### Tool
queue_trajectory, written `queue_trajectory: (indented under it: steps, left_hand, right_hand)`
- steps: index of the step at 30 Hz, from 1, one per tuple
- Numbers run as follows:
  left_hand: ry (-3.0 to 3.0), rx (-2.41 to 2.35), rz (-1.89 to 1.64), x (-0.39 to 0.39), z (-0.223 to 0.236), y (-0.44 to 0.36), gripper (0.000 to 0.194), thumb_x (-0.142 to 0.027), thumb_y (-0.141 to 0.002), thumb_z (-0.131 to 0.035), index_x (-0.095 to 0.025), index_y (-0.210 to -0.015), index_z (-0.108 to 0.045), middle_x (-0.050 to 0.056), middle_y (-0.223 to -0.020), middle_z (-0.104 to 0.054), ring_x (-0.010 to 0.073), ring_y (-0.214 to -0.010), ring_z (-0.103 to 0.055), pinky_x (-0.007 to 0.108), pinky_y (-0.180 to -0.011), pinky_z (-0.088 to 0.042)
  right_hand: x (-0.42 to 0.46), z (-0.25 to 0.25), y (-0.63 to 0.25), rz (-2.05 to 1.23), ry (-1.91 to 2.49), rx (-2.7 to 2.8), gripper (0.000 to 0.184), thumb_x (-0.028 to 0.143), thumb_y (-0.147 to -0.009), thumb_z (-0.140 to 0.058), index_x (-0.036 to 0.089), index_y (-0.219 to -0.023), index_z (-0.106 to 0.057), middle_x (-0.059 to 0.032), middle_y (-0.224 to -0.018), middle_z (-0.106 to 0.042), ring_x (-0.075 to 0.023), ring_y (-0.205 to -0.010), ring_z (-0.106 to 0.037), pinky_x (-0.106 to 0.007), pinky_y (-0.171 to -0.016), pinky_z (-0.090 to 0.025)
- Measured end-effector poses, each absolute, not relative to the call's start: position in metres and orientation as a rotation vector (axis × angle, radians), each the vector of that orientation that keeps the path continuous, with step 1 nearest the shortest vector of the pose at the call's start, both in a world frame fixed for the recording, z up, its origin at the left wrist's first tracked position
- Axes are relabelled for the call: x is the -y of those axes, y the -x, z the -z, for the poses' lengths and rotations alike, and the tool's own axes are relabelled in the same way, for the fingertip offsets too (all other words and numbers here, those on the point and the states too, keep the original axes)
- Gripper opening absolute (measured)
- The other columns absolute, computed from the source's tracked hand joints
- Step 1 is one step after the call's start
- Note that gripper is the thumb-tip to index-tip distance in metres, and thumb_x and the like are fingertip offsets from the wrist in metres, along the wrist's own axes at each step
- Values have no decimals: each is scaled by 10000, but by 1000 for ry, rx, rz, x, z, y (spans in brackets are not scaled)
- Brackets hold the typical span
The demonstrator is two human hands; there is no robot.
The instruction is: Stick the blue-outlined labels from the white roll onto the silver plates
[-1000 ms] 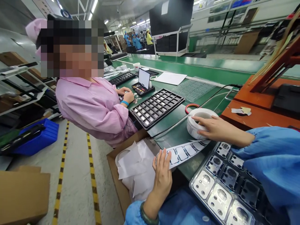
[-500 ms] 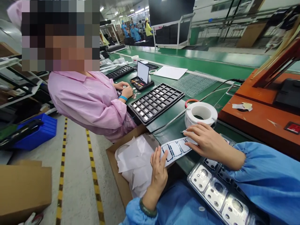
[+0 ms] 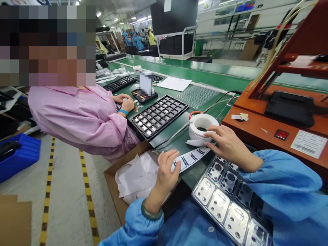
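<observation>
A white strip of adhesive stickers with dark frame-shaped outlines stretches between my two hands. My left hand grips its near end between thumb and fingers. My right hand is at the far end, fingertips closed on the strip and close against the white sticker roll. The strip's far end is partly hidden by those fingers. A loose white tail sticks out from the roll. Beneath my right forearm lies a clear plastic tray of silver metal plates, partly covered by my sleeve.
A co-worker in a pink top handles small parts at left. A black compartment tray lies on the green bench. An orange machine stands at right. A carton of white backing paper sits below the bench edge.
The view has shifted right, showing more of the orange machine and plate tray. The strip stays between my hands, and a loose tail by the roll now shows more.
</observation>
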State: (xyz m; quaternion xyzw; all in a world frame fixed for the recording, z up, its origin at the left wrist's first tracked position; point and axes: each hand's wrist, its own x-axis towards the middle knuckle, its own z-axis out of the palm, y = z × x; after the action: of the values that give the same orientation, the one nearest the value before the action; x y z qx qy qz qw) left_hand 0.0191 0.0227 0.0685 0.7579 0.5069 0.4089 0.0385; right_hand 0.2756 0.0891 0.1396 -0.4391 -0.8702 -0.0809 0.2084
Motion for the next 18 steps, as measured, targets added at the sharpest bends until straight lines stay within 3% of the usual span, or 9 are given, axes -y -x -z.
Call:
queue_trajectory:
  steps: [3,7,10,13,18]
  left_hand:
    - [-2303,-1527,-982,-45,-93,-38,348,-311,-903,-494,-200,-1230,-530,133,-1273,-567,243,-1195,-536,440,-1005,-414]
    - [-2397,-1431,-758,-50,-106,-65,679,-466,-815,-608,-211,-1394,-363,165,-1409,-453,298,-1305,-434,504,-1055,-366]
    - [-2478,-1444,-678,-43,-96,-81,785,-305,-794,-661,-225,-1453,-242,197,-1514,-289,335,-1342,-385,547,-1042,-372]
    - [-2441,-1522,-746,-40,-83,-89,771,-69,-798,-558,-248,-1462,-211,211,-1565,-93,331,-1289,-461,505,-979,-452]
    - [-2309,-1407,-799,-50,-85,-88,748,-14,-776,-468,-237,-1448,-228,178,-1578,4,319,-1272,-482,473,-942,-500]
  right_hand:
    - [-101,-143,-278,116,1272,2394,302,351,-891,-532,149,-1095,-625,-157,-1159,-617,-290,-1112,-554,-444,-951,-415]
    - [-115,-154,-261,5,1432,2413,445,417,-864,-556,155,-1223,-569,-151,-1163,-632,-299,-1096,-573,-441,-928,-425]
    - [-123,-157,-244,-8,1495,2421,494,396,-863,-553,144,-1285,-519,-164,-1191,-632,-315,-1120,-565,-446,-923,-422]
    - [-128,-156,-232,-61,1553,2430,442,289,-884,-494,140,-1301,-501,-154,-1079,-690,-301,-986,-641,-396,-784,-479]
    - [-132,-157,-225,-151,1633,2423,465,267,-877,-472,155,-1329,-469,-118,-1012,-722,-282,-908,-670,-340,-685,-483]
